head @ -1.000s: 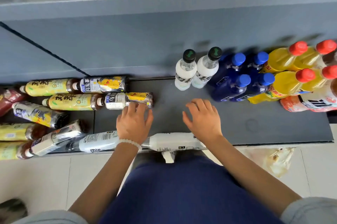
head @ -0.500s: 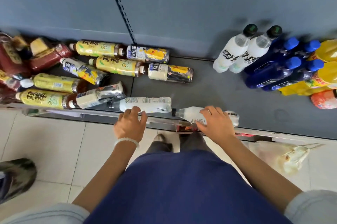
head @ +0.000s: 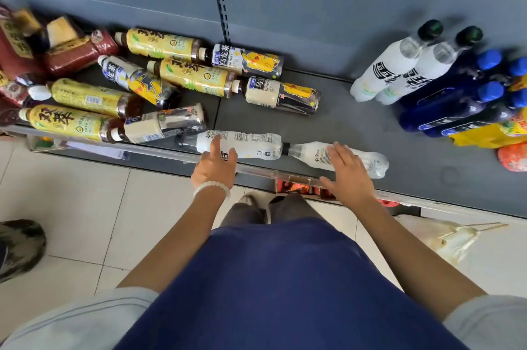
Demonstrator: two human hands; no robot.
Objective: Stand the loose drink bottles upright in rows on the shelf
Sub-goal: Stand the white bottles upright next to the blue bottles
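Two white drink bottles lie end to end along the front edge of the grey shelf [head: 370,127]. My left hand [head: 215,168] rests its fingers on the left white bottle [head: 251,144]. My right hand [head: 349,173] lies over the right white bottle [head: 308,151] with fingers straight and spread. Several yellow tea bottles [head: 188,76] and oolong bottles with cartoon labels [head: 279,94] lie on their sides at the left. At the right stand two white bottles with black caps [head: 399,70], several blue bottles [head: 450,99] and yellow bottles [head: 513,127].
Red packets [head: 71,53] are piled at the shelf's far left. A slotted upright [head: 221,7] runs up the blue back panel. On the tiled floor lie a pale plastic bag [head: 445,238] at the right and a dark shoe [head: 20,247] at the left.
Both hands drew back from the middle of the shelf to the two white bottles at its front edge. The view shifted left and down.
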